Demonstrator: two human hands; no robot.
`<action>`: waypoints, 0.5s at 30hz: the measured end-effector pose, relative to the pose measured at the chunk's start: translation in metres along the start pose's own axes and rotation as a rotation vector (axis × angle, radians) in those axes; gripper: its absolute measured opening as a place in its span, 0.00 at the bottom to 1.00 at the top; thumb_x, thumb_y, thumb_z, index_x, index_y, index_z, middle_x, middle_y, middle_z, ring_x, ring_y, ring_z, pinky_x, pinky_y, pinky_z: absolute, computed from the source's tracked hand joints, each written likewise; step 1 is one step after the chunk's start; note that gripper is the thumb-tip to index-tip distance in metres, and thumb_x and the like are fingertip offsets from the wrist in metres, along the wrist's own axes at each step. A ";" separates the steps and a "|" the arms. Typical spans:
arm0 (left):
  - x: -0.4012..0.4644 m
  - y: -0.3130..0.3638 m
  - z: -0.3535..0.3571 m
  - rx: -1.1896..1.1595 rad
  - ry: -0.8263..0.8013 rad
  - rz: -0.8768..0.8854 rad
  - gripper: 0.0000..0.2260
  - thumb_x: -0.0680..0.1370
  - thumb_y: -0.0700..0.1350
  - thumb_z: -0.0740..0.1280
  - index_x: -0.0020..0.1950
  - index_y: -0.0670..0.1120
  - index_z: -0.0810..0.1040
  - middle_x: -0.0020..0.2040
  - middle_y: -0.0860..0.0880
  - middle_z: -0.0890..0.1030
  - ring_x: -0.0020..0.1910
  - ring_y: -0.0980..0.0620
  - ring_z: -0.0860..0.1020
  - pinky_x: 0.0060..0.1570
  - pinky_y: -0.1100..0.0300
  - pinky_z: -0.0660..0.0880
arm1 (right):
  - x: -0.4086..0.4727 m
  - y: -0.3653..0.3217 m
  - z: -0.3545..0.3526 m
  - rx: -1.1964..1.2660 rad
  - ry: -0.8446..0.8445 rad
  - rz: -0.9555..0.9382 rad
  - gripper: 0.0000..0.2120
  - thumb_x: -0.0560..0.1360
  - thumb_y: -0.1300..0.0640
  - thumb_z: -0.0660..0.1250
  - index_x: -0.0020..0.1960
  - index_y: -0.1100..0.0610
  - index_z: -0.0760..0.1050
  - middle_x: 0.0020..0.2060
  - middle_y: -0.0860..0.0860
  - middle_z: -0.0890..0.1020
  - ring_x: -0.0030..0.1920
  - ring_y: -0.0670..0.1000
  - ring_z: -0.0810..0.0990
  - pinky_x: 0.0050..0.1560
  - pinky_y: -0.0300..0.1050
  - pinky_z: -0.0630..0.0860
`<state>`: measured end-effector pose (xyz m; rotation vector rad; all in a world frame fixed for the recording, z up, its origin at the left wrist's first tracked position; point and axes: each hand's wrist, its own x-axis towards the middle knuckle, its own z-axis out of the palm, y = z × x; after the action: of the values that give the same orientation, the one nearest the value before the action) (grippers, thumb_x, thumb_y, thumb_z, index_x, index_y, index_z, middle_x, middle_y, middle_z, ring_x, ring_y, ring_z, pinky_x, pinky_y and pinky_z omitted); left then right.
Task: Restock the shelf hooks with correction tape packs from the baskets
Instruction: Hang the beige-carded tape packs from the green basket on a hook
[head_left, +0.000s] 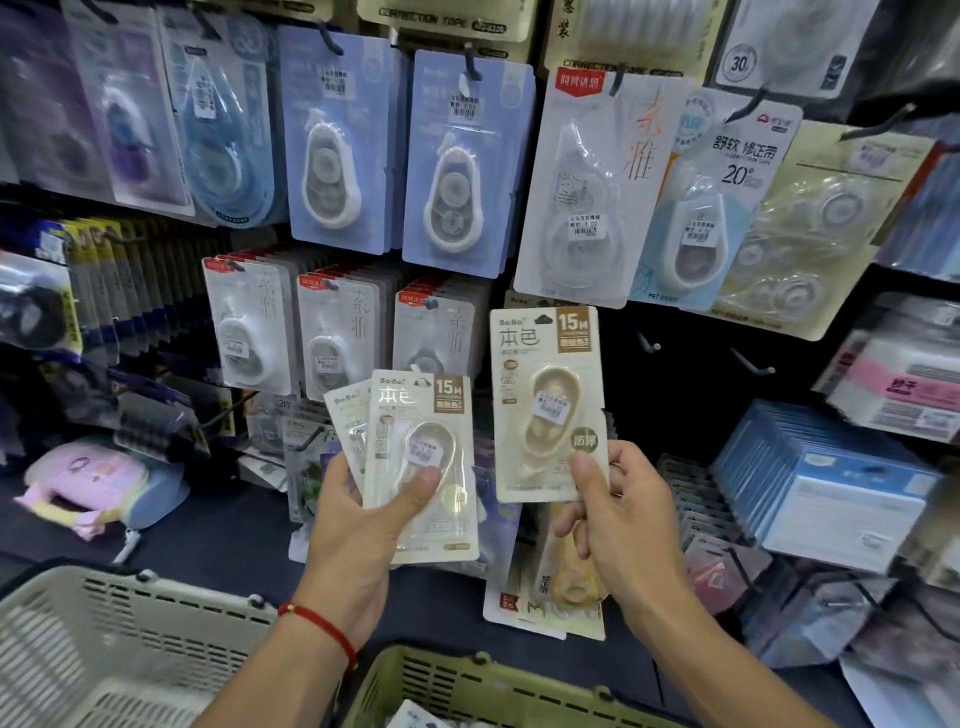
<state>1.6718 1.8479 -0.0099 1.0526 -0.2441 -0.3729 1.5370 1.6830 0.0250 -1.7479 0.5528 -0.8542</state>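
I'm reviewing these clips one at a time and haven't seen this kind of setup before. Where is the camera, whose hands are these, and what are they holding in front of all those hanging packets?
There is no machine here. One wide-angle camera sits on a person's head and looks forward and down, so both arms reach in from the bottom of the picture.

The left hand, with a red string on its wrist, grips a small fan of beige correction tape packs. The right hand pinches a single beige pack by its lower edge and holds it upright near two bare hooks on the dark display wall.

The wall is a shop display: blue packs and white packs hang from other hooks. At the bottom edge are two plastic baskets, a pale basket on the left and a green basket in the middle.
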 end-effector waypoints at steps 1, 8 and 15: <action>0.001 0.000 -0.001 -0.001 0.001 0.004 0.30 0.65 0.41 0.81 0.66 0.49 0.78 0.57 0.49 0.87 0.58 0.45 0.86 0.63 0.36 0.78 | 0.000 0.001 0.000 0.007 0.008 0.006 0.07 0.86 0.52 0.63 0.55 0.55 0.75 0.32 0.60 0.83 0.26 0.51 0.77 0.26 0.46 0.72; 0.002 0.002 -0.002 0.014 0.016 0.038 0.31 0.64 0.42 0.81 0.66 0.50 0.78 0.57 0.48 0.87 0.58 0.44 0.86 0.61 0.36 0.80 | -0.002 -0.001 0.002 0.098 -0.019 0.010 0.09 0.85 0.47 0.64 0.57 0.52 0.76 0.30 0.60 0.84 0.23 0.54 0.77 0.25 0.42 0.74; -0.002 0.005 -0.004 0.066 0.043 0.072 0.33 0.62 0.46 0.82 0.65 0.51 0.78 0.55 0.50 0.88 0.55 0.45 0.87 0.53 0.40 0.84 | 0.007 0.015 -0.002 -0.050 -0.081 0.342 0.17 0.83 0.49 0.68 0.67 0.54 0.67 0.50 0.53 0.83 0.37 0.60 0.88 0.37 0.53 0.85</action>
<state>1.6723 1.8537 -0.0072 1.1120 -0.2569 -0.2788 1.5406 1.6713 0.0132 -1.6610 0.7972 -0.5314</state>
